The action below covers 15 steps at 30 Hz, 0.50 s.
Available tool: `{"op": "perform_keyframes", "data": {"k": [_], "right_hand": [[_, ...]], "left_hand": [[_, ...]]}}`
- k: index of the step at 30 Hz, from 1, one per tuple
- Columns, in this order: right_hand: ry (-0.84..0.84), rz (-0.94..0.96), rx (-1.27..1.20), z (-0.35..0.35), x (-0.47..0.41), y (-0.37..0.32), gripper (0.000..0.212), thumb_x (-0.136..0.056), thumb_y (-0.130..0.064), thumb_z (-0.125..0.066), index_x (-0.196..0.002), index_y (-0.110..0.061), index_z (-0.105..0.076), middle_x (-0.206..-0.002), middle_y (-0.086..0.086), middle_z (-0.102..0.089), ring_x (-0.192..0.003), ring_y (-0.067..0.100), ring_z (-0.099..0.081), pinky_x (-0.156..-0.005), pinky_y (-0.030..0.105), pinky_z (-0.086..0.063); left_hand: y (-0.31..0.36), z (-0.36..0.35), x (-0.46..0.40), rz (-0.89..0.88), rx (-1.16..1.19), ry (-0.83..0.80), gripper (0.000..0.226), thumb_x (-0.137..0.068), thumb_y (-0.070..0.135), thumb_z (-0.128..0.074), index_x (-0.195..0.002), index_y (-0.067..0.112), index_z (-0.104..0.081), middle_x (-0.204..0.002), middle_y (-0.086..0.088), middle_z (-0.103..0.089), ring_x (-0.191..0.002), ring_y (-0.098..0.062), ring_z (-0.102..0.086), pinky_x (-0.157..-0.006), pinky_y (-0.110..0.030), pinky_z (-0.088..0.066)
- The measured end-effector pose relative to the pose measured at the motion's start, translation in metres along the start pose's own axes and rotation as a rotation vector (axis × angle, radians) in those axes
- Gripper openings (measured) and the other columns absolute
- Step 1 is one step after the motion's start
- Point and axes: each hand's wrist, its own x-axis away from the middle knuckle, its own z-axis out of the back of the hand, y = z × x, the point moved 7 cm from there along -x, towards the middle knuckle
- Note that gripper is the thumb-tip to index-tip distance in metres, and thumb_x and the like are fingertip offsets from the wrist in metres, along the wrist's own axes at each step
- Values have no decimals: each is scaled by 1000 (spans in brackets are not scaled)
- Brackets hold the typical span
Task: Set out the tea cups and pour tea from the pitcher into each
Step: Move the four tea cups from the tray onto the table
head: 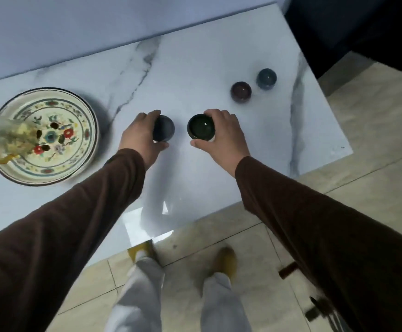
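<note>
I'm getting dim, bluish light, soft blur throughout, glare on the glossy white marble tabletop [195, 68], edges bowed by wide-angle distortion.

Four tea cups [163, 128], one glass pitcher [6, 135], one floral plate [80, 111], two hands [140, 137]

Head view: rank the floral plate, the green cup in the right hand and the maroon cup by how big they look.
1. Floral plate, by far the largest.
2. Green cup, held by the right hand.
3. Maroon cup, which looks smaller, but it stands farther from the camera, so the two cups may match.
</note>
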Motion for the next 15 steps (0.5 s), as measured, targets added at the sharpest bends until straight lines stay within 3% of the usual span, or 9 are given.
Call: {"op": "perform_keyframes", "data": {"k": [8,15], "right_hand": [[-1,-44,66,66,7,99,65,-72,-42,-81,-124,-20,-50,-120,2,-54,-114,22,-44,-91,31,-41],[-37,-65,95,93,-26,143,66,-72,-43,-81,-125,-20,-50,-122,2,-53,-116,21,-43,-92,31,-41]], "left_hand": [[93,-68,0,10,55,-59,64,-71,28,-77,-127,22,-47,-116,-2,-54,-102,-27,-55,-81,-26,-36],[134,-98,-39,10,84,-102,66,-68,33,-79,-125,22,-48,-115,-3,-52,-98,-29,-56,-81,-33,-45]]}}
